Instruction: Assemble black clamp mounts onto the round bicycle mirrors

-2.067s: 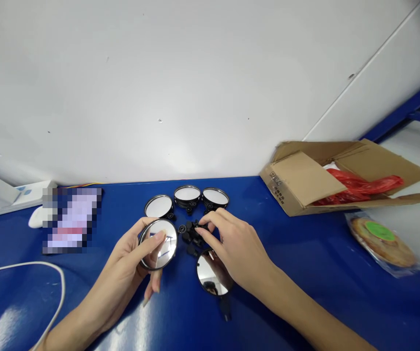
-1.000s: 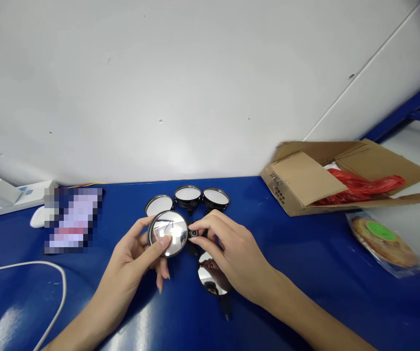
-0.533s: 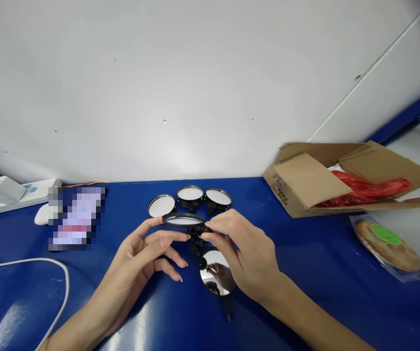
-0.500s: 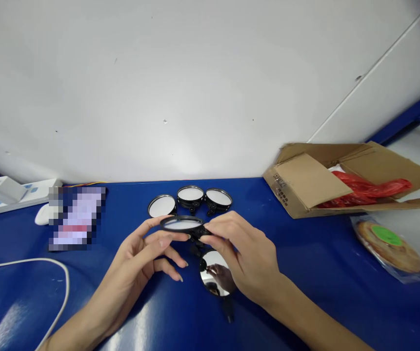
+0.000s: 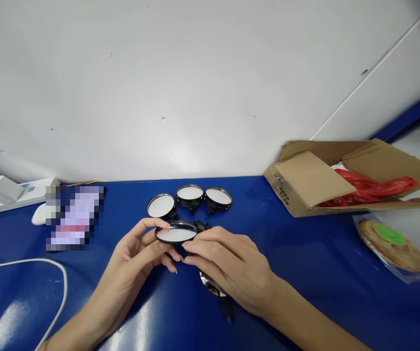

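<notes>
A round black-rimmed mirror [image 5: 176, 236] is held just above the blue table, its glass tilted upward. My left hand [image 5: 136, 256] grips its left edge between thumb and fingers. At the mirror's right side, my right hand [image 5: 231, 268] has its fingers closed near the black bracket [image 5: 203, 226]; what its fingertips pinch is hidden. Another round mirror [image 5: 210, 283] lies beneath my right hand, partly covered. Behind the hands three more mirrors rest in a row: a left one [image 5: 161, 206], a middle one [image 5: 190, 194] and a right one [image 5: 219, 197].
An open cardboard box [image 5: 305, 180] with a red plastic bag [image 5: 378, 187] stands at the right. Before it lies a wrapped round item [image 5: 396, 246]. At the left are a blurred phone [image 5: 76, 214], a white power strip [image 5: 30, 192] and a white cable [image 5: 65, 287].
The held mirror has come slightly lower and tipped so more of its glass shows. My right hand has moved left and down, covering more of the mirror beneath it.
</notes>
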A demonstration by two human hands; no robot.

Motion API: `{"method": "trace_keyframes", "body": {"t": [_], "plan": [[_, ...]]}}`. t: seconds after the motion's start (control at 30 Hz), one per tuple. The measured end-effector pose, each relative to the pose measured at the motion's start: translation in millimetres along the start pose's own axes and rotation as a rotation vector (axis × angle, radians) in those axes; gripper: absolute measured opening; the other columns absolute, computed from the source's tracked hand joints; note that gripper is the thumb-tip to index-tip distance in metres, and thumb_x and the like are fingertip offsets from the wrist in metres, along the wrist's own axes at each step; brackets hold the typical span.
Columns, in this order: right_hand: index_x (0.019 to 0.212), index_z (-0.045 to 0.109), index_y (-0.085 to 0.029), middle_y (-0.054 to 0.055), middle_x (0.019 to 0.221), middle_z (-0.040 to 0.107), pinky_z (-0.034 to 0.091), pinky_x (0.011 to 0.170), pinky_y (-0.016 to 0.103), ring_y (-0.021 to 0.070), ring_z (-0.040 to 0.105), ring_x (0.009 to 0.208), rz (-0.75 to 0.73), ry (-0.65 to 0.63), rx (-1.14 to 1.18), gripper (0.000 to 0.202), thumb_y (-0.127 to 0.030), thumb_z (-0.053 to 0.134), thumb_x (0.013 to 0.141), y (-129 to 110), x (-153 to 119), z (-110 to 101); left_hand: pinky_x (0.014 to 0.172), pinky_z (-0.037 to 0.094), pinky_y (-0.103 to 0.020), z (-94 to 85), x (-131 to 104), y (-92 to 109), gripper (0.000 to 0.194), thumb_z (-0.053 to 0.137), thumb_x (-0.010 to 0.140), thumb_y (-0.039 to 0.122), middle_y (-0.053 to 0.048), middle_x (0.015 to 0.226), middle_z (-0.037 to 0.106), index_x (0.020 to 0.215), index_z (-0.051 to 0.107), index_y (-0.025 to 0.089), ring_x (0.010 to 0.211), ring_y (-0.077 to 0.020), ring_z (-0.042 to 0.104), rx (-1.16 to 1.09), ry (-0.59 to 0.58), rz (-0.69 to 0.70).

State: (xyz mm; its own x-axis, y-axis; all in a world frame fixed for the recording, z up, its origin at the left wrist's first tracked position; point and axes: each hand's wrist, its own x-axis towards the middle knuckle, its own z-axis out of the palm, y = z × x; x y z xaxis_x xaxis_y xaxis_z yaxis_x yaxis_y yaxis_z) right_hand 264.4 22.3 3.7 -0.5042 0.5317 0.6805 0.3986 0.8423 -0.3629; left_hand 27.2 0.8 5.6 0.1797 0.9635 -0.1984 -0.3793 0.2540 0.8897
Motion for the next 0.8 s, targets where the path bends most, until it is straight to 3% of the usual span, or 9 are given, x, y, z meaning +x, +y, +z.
{"method": "trace_keyframes", "body": {"t": [0.17, 0.27, 0.37, 0.5, 0.57, 0.63, 0.73, 0.8], "plan": [[0.124, 0.076, -0.016, 0.007, 0.104, 0.084, 0.06, 0.07, 0.023, 0.0143, 0.08, 0.085, -0.041, 0.031, -0.007, 0.014, -0.012, 0.064, 0.117, 3, -1, 4, 0.077, 0.066, -0.026, -2.2, -1, -2, 0.029, 0.09, 0.1, 0.028, -0.008, 0.092, 0.085, 0.127, 0.079, 0.022, 0.084, -0.0201, 0.079, 0.017, -0.006, -0.019], [0.118, 0.079, -0.021, 0.004, 0.096, 0.082, 0.056, 0.057, 0.024, 0.0141, 0.074, 0.075, 0.051, -0.002, 0.067, 0.019, -0.017, 0.061, 0.119, 6, -5, 9, 0.079, 0.068, -0.031, -1.4, -1, 0, 0.039, 0.087, 0.101, 0.036, -0.01, 0.1, 0.085, 0.136, 0.08, 0.021, 0.088, -0.023, 0.08, -0.029, -0.052, 0.017], [0.117, 0.082, -0.026, 0.002, 0.091, 0.081, 0.058, 0.057, 0.025, 0.0164, 0.076, 0.077, 0.158, -0.026, 0.125, 0.02, -0.023, 0.062, 0.118, 6, -6, 12, 0.075, 0.069, -0.035, -0.6, -1, 3, 0.044, 0.078, 0.106, 0.047, -0.012, 0.101, 0.085, 0.141, 0.08, 0.021, 0.087, -0.0272, 0.081, -0.089, -0.104, 0.052], [0.119, 0.083, -0.027, 0.001, 0.085, 0.08, 0.059, 0.057, 0.025, 0.0176, 0.077, 0.077, 0.196, -0.02, 0.166, 0.02, -0.025, 0.063, 0.118, 7, -7, 13, 0.069, 0.065, -0.028, -3.8, 1, 1, 0.035, 0.083, 0.107, 0.043, -0.004, 0.085, 0.08, 0.137, 0.081, 0.025, 0.077, -0.0204, 0.078, 0.121, -0.01, 0.088], [0.12, 0.083, -0.027, 0.001, 0.086, 0.081, 0.06, 0.057, 0.025, 0.0175, 0.078, 0.077, 0.198, -0.017, 0.148, 0.021, -0.025, 0.063, 0.117, 8, -7, 14, 0.07, 0.065, -0.028, -7.8, 2, -3, 0.033, 0.085, 0.106, 0.044, -0.003, 0.092, 0.081, 0.134, 0.082, 0.028, 0.076, -0.0178, 0.076, 0.247, 0.043, 0.14], [0.122, 0.084, -0.028, 0.001, 0.091, 0.084, 0.062, 0.059, 0.025, 0.0174, 0.08, 0.079, 0.201, -0.013, 0.106, 0.02, -0.024, 0.064, 0.117, 10, -8, 13, 0.074, 0.067, -0.028, -12.4, 2, -6, 0.028, 0.086, 0.106, 0.045, -0.005, 0.111, 0.081, 0.131, 0.084, 0.032, 0.085, -0.0175, 0.076, 0.396, 0.108, 0.261], [0.128, 0.083, -0.028, 0.002, 0.104, 0.088, 0.065, 0.065, 0.025, 0.017, 0.082, 0.084, 0.156, -0.001, 0.016, 0.023, -0.02, 0.064, 0.116, 13, -10, 10, 0.084, 0.067, -0.028, -17.1, 0, -7, 0.016, 0.087, 0.106, 0.038, -0.004, 0.141, 0.072, 0.121, 0.09, 0.036, 0.107, -0.0185, 0.076, 0.743, 0.217, 0.575], [0.132, 0.082, -0.028, 0.003, 0.113, 0.089, 0.066, 0.069, 0.026, 0.0171, 0.084, 0.09, 0.106, 0.0, -0.031, 0.026, -0.017, 0.064, 0.116, 13, -10, 8, 0.082, 0.065, -0.027, -17.4, -2, -5, 0.016, 0.085, 0.109, 0.028, -0.003, 0.143, 0.07, 0.121, 0.091, 0.037, 0.11, -0.0173, 0.074, 0.978, 0.206, 0.785]]}}
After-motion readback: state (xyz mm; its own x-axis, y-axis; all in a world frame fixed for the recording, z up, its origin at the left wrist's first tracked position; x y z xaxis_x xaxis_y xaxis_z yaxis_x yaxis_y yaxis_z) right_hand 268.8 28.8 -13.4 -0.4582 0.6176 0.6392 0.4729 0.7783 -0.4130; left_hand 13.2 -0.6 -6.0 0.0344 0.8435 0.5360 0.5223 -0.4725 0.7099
